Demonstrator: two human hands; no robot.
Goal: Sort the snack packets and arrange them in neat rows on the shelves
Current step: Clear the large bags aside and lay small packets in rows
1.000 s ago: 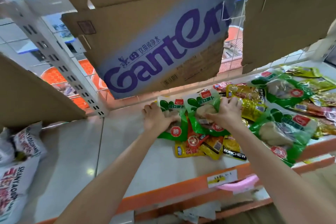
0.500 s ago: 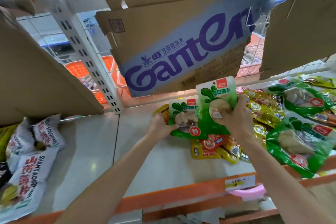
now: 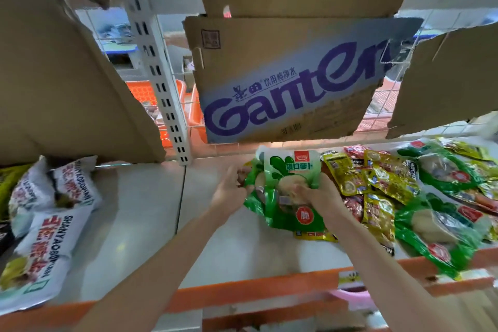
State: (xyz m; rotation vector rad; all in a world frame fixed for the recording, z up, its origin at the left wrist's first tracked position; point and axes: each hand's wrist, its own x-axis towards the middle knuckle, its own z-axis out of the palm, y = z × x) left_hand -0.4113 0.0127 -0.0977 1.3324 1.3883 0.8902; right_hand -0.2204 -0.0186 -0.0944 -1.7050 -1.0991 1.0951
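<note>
Shelf (image 3: 129, 224) pale, orange front edge; a cardboard sheet printed "Ganten" (image 3: 291, 89) hangs over its back, with plain cardboard panels (image 3: 62, 83) to either side and a slotted white upright (image 3: 161, 83) between. White bags (image 3: 51, 226) lie piled at the shelf's left end. To the right, a loose heap: yellow packets (image 3: 377, 183) and red ones mixed, larger green packets (image 3: 436, 232) at the far right, overlapping the shelf's front edge. At centre, a green-and-white snack packet (image 3: 291, 191) is held tilted above the shelf. Right hand (image 3: 320, 197) closed on its right side, fingers across the clear window. Left hand (image 3: 231, 191) curled at the left edge, gripping a second green packet (image 3: 253, 170) tucked behind the first.
</note>
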